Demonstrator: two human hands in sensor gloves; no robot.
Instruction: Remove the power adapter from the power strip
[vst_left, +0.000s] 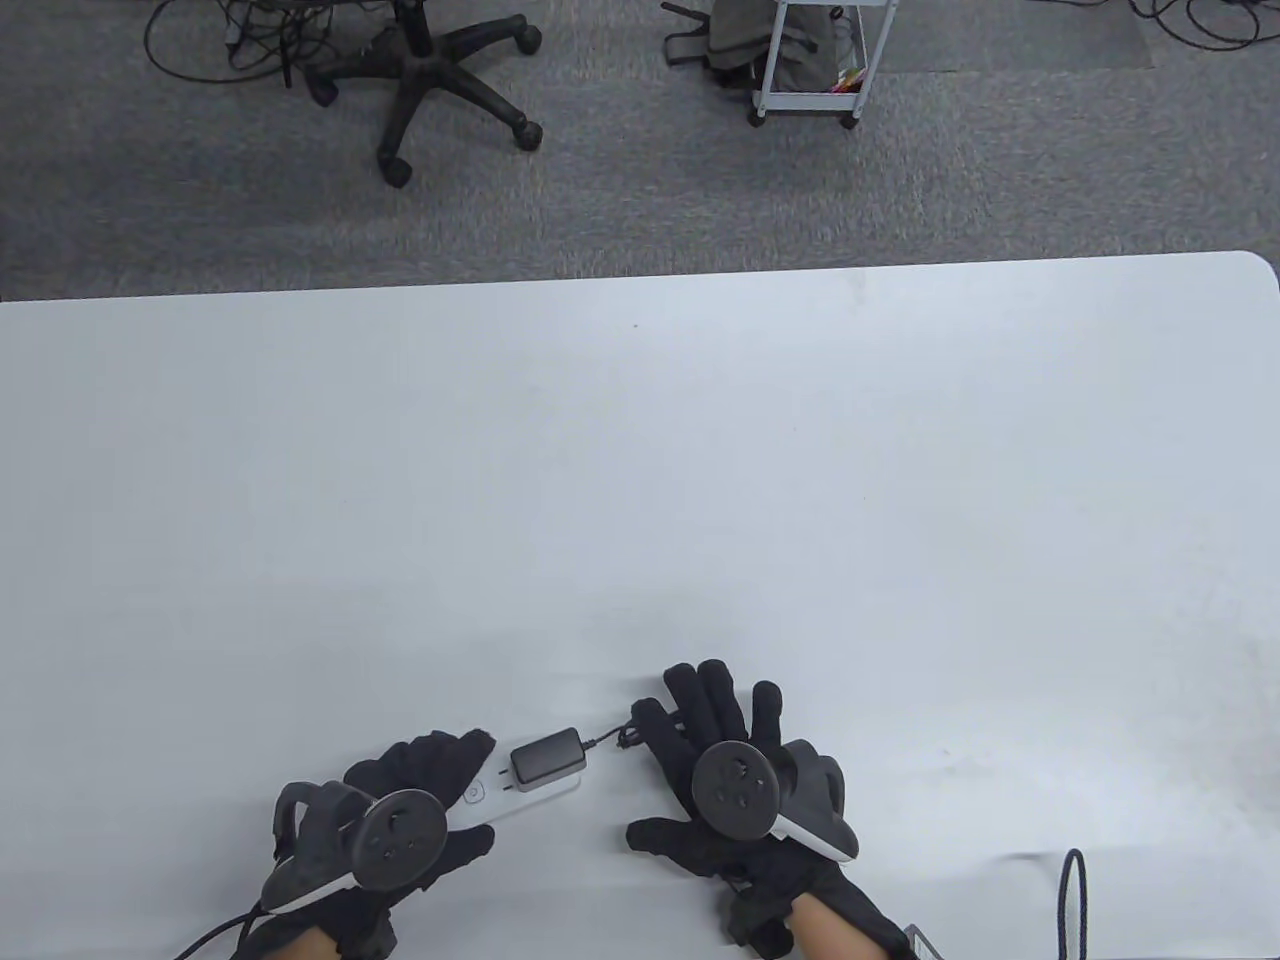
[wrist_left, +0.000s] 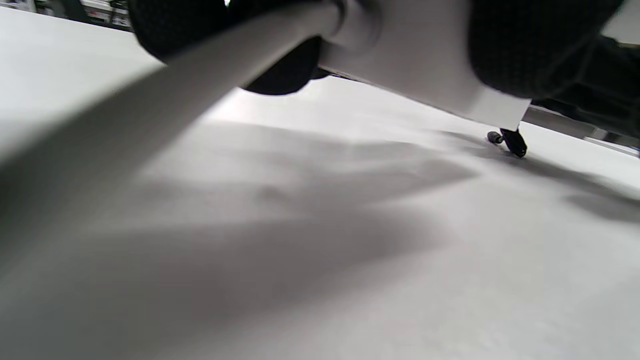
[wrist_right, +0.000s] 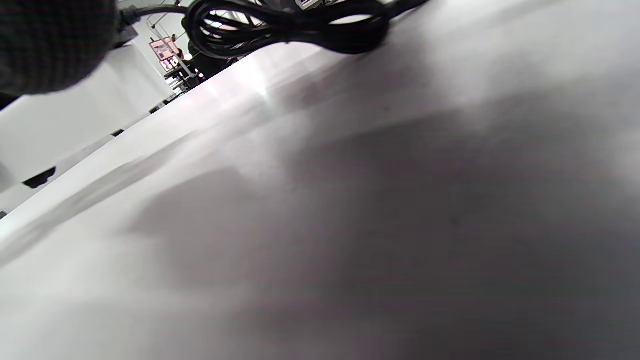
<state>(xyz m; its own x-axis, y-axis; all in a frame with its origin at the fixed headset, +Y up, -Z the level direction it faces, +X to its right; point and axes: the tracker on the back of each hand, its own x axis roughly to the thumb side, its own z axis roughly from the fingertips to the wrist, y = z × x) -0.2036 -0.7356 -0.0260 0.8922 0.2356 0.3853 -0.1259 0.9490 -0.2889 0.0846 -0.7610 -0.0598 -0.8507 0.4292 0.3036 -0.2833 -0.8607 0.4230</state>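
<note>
The white power strip (vst_left: 530, 796) lies near the table's front edge, its left part under my left hand (vst_left: 430, 765), which grips it. In the left wrist view my fingers (wrist_left: 525, 45) wrap the strip's white body (wrist_left: 425, 70). The black power adapter (vst_left: 548, 756) lies flat on top of the strip, its two prongs (vst_left: 508, 782) bare at its left end. Its thin cable (vst_left: 605, 741) runs right, under my right hand (vst_left: 715, 715), which lies flat with fingers spread, holding nothing. The right wrist view shows a coiled black cable (wrist_right: 290, 25) on the table.
The white table (vst_left: 640, 480) stretches far ahead of both hands. A black cable loop (vst_left: 1075, 900) lies at the front right. Beyond the far edge, on the carpet, stand an office chair base (vst_left: 430, 80) and a white cart (vst_left: 810, 60).
</note>
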